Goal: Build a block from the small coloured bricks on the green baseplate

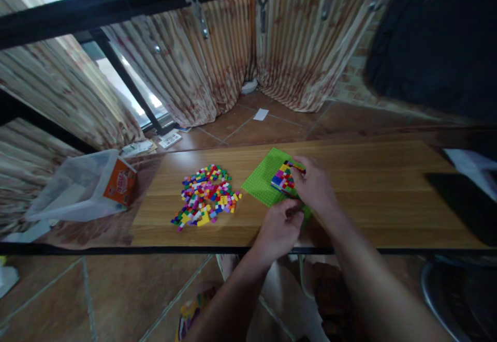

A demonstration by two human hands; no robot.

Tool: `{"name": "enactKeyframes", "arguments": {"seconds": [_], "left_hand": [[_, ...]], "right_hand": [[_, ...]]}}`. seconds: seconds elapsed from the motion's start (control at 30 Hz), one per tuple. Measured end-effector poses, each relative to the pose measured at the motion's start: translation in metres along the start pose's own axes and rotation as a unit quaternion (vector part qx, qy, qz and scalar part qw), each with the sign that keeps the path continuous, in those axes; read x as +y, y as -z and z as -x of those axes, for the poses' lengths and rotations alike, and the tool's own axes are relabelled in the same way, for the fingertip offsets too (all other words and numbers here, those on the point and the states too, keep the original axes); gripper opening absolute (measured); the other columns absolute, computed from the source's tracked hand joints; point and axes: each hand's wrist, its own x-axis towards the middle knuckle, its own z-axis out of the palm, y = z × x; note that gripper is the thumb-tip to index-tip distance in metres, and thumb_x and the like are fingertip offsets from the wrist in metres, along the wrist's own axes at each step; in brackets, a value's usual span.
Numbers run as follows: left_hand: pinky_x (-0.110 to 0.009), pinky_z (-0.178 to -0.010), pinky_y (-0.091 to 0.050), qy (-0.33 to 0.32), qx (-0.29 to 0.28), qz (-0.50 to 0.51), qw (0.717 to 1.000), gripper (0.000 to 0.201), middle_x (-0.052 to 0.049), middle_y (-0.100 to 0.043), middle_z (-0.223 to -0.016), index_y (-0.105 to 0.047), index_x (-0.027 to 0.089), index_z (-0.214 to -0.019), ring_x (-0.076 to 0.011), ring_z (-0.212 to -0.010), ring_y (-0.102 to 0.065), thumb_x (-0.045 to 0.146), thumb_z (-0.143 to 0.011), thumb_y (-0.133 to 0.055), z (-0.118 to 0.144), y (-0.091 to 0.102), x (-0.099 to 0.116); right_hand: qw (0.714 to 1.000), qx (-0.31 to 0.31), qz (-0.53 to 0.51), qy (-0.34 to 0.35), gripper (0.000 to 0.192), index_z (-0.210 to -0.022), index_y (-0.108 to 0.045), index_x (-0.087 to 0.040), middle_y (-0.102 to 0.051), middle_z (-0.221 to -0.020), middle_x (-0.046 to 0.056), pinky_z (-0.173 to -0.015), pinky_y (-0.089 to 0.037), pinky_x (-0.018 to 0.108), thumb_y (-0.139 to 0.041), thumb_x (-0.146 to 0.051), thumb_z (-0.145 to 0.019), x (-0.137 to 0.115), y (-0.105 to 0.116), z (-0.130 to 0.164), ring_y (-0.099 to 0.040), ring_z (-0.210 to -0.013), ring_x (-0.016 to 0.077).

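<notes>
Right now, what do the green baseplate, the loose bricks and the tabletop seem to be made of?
Green baseplate: probably moulded plastic, its surface dotted with studs. Loose bricks: likely glossy hard plastic, in bright solid colours. Tabletop: wood or wood-look laminate, with streaky grain and a slight sheen.

A wooden table stands on a brown tiled floor. Striped curtains hang behind it. At the left end lie a clear plastic bag and an orange box.

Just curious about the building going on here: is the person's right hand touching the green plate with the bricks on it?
Touching. In the head view the right hand lies across the green plate, its fingers resting against the patch of bricks built on it.
</notes>
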Motion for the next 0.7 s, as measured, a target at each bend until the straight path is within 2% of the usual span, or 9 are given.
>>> {"name": "enactKeyframes", "arguments": {"seconds": [0.07, 0.13, 0.23, 0.3, 0.4, 0.53, 0.57, 0.7], "left_hand": [[-0.028, -0.071, -0.049, -0.012, 0.038, 0.030, 0.999, 0.017, -0.003, -0.067, -0.080, -0.066, 0.017, -0.082, -0.0147, -0.071, -0.060, 0.014, -0.080, -0.050, 0.002, 0.005, 0.007], [-0.025, -0.063, -0.047, -0.021, 0.126, 0.078, 0.989, 0.017, -0.001, -0.064, -0.074, -0.065, 0.017, -0.077, -0.0119, -0.062, -0.056, 0.012, -0.077, -0.049, 0.004, 0.014, 0.016], [-0.022, -0.057, -0.043, -0.061, 0.282, 0.138, 0.948, 0.015, 0.002, -0.059, -0.065, -0.061, 0.018, -0.067, -0.0089, -0.055, -0.051, 0.011, -0.071, -0.049, 0.006, 0.037, 0.030], [-0.020, -0.055, -0.040, -0.101, 0.357, 0.188, 0.910, 0.013, 0.003, -0.056, -0.060, -0.060, 0.017, -0.062, -0.0081, -0.054, -0.049, 0.012, -0.069, -0.051, 0.008, 0.058, 0.036], [-0.019, -0.050, -0.038, -0.116, 0.402, 0.305, 0.855, 0.004, 0.003, -0.058, -0.061, -0.058, 0.017, -0.061, -0.0069, -0.050, -0.049, 0.014, -0.064, -0.057, 0.015, 0.090, 0.042], [-0.018, -0.052, -0.041, -0.113, 0.433, 0.372, 0.813, 0.008, 0.003, -0.059, -0.063, -0.055, 0.016, -0.062, -0.0062, -0.051, -0.052, 0.012, -0.060, -0.061, 0.032, 0.133, 0.044], [-0.018, -0.052, -0.041, -0.118, 0.454, 0.375, 0.800, 0.008, 0.003, -0.058, -0.062, -0.054, 0.015, -0.062, -0.0057, -0.050, -0.051, 0.011, -0.059, -0.060, 0.037, 0.144, 0.045], [-0.015, -0.050, -0.040, -0.127, 0.583, 0.375, 0.709, 0.014, 0.006, -0.055, -0.060, -0.050, 0.016, -0.063, -0.0027, -0.046, -0.046, 0.005, -0.057, -0.054, 0.057, 0.183, 0.050]], "right_hand": [[0.999, 0.020, -0.003, 0.032, 0.025, -0.103, -0.069, -0.020, -0.071, -0.102, 0.012, -0.091, -0.048, 0.047, -0.050, -0.027, -0.088, -0.014, 0.002, 0.005, -0.064, -0.100, 0.0288], [0.998, 0.009, -0.034, 0.050, 0.021, -0.098, -0.070, -0.020, -0.071, -0.097, 0.011, -0.085, -0.050, 0.042, -0.052, -0.026, -0.089, -0.028, -0.001, 0.012, -0.065, -0.093, 0.0261], [0.992, -0.064, -0.077, 0.077, 0.017, -0.092, -0.070, -0.020, -0.071, -0.090, 0.008, -0.078, -0.050, 0.036, -0.054, -0.023, -0.089, -0.045, -0.011, 0.029, -0.066, -0.084, 0.0220], [0.984, -0.134, -0.080, 0.090, 0.017, -0.093, -0.069, -0.019, -0.071, -0.091, 0.007, -0.079, -0.050, 0.035, -0.053, -0.021, -0.090, -0.054, -0.018, 0.042, -0.066, -0.086, 0.0212], [0.970, -0.206, -0.077, 0.104, 0.017, -0.096, -0.069, -0.019, -0.070, -0.094, 0.006, -0.080, -0.049, 0.034, -0.053, -0.019, -0.091, -0.067, -0.030, 0.059, -0.065, -0.089, 0.0206], [0.954, -0.256, -0.095, 0.121, 0.018, -0.098, -0.070, -0.020, -0.069, -0.096, 0.005, -0.084, -0.049, 0.035, -0.054, -0.015, -0.091, -0.086, -0.049, 0.074, -0.063, -0.094, 0.0202], [0.952, -0.260, -0.098, 0.127, 0.018, -0.098, -0.071, -0.020, -0.069, -0.097, 0.005, -0.086, -0.049, 0.035, -0.054, -0.014, -0.091, -0.091, -0.054, 0.077, -0.062, -0.095, 0.0204], [0.945, -0.261, -0.087, 0.178, 0.018, -0.095, -0.073, -0.021, -0.067, -0.100, 0.007, -0.090, -0.048, 0.039, -0.057, -0.016, -0.091, -0.110, -0.073, 0.086, -0.059, -0.098, 0.0222]]}}
